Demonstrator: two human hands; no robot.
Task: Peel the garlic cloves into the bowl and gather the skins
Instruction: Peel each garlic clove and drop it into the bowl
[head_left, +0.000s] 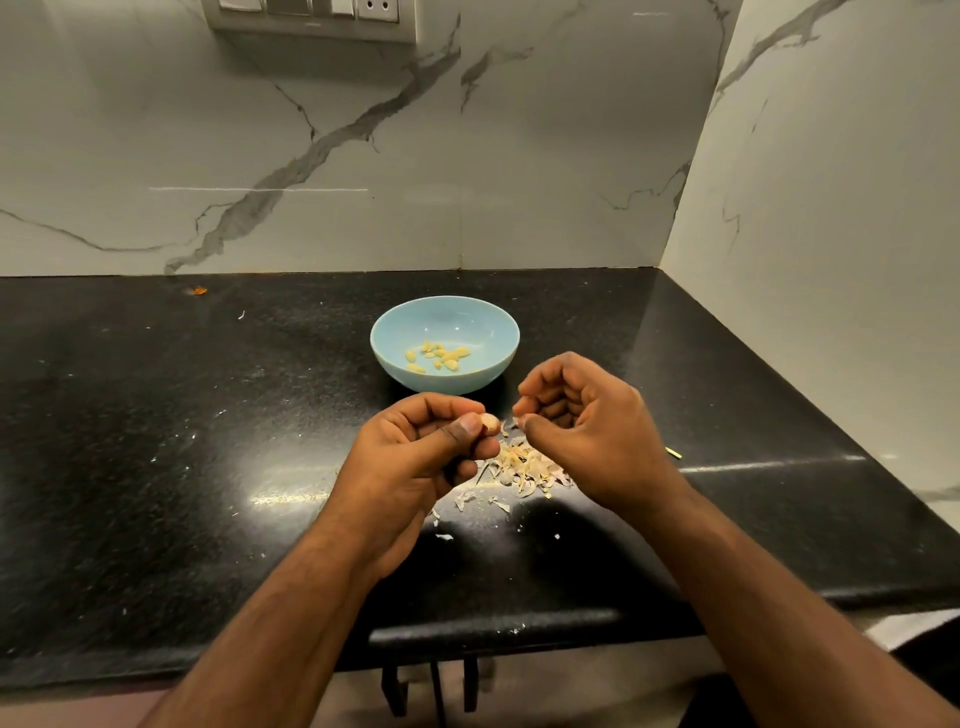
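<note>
Garlic clove (490, 424) sits pinched between the thumb and fingertips of the left hand (415, 457), held above the table (156, 415) just in front of the bowl; most of it is hidden behind the thumb, so how much skin is left on it cannot be told. The right hand (582, 431) is just beside it, its grip closed, thumb and forefinger pinching what looks like a small flake of skin, too small to make out surely. Below the hands lies a loose pile of skins (524, 467), partly covered by the right hand. The light blue bowl (395, 332) holds a few peeled cloves (439, 356). Small scraps are scattered over the dark table.
</note>
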